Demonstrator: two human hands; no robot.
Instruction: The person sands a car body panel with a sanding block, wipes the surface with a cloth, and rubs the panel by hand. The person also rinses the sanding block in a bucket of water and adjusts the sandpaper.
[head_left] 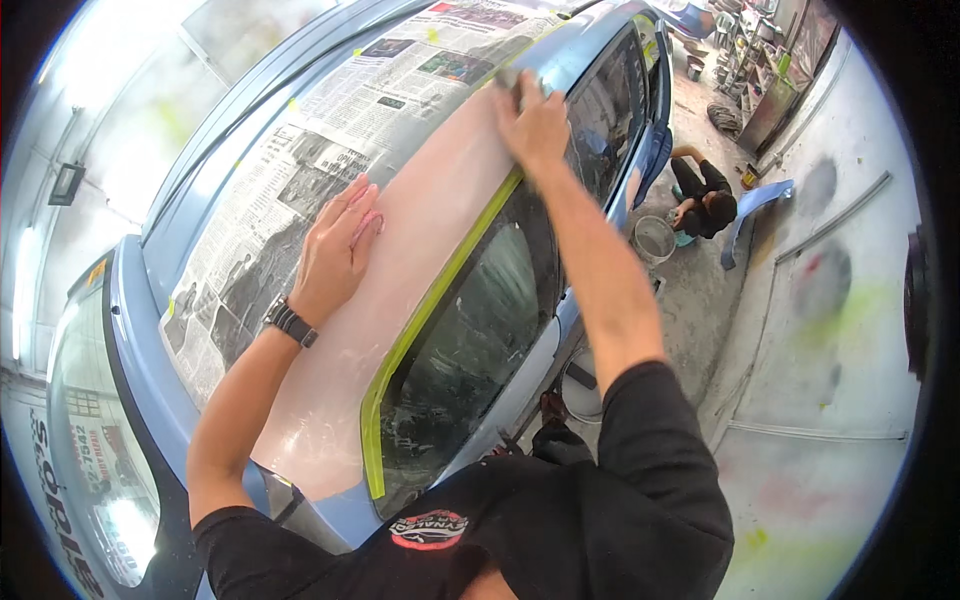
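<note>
My left hand (332, 255), with a dark watch on its wrist, rests on the pinkish, wet-looking roof-edge panel (400, 270) of a blue car. Something soft and pink (367, 226) shows between its thumb and fingers; its kind is hard to make out. Farther along the same panel, my right hand (535, 128) presses a small grey sanding pad (510, 88) against the surface, fingers closed over it. Newspaper (290, 190) covers the roof beside the panel. Yellow-green masking tape (440, 290) borders the panel above the side window (480, 320).
At the right, a person in dark clothes (708, 200) crouches beside the car near a bucket (655, 238). A loose blue body part (750, 215) leans by the paint-marked wall (830, 330). The raised rear hatch (110, 430) stands at the left.
</note>
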